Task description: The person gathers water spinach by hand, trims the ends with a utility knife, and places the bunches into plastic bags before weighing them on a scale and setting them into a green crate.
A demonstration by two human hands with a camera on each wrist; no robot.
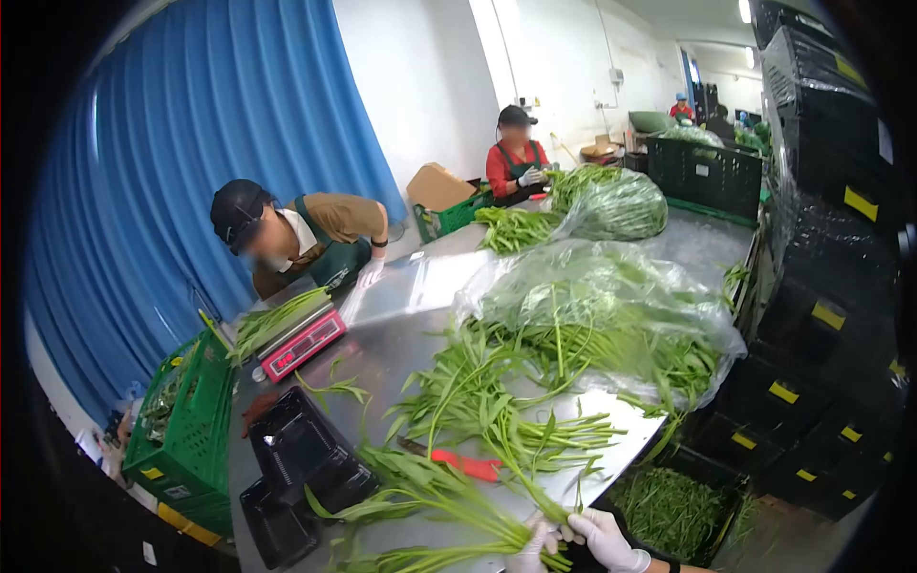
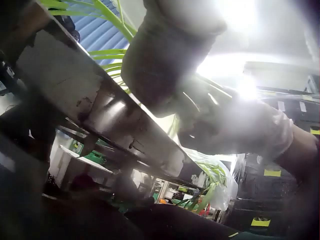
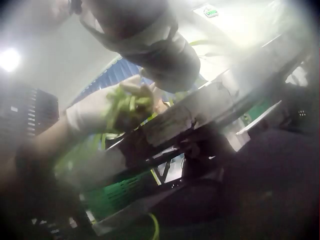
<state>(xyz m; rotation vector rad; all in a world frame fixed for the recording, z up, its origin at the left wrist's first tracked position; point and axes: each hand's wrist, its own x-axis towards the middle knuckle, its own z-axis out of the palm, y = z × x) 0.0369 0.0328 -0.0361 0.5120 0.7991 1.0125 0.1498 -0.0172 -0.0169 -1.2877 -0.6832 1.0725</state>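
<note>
Gloved in white, the left hand grips a leafy bunch by its stems at the table's front edge; the cut ends stick out of the fist in the right wrist view. Close beside it, the right hand pinches the lower end of a few more stems, whose leaves reach back over the table. Between the leaves lies a red-handled knife. A loose pile of greens spreads behind it. The right hand's fingertips are partly hidden in the wrist views.
Black trays and a red scale with greens stand on the left. A clear bag of greens lies further back. Green crate at left, stacked black crates at right, crate of trimmings below. Two people work across the table.
</note>
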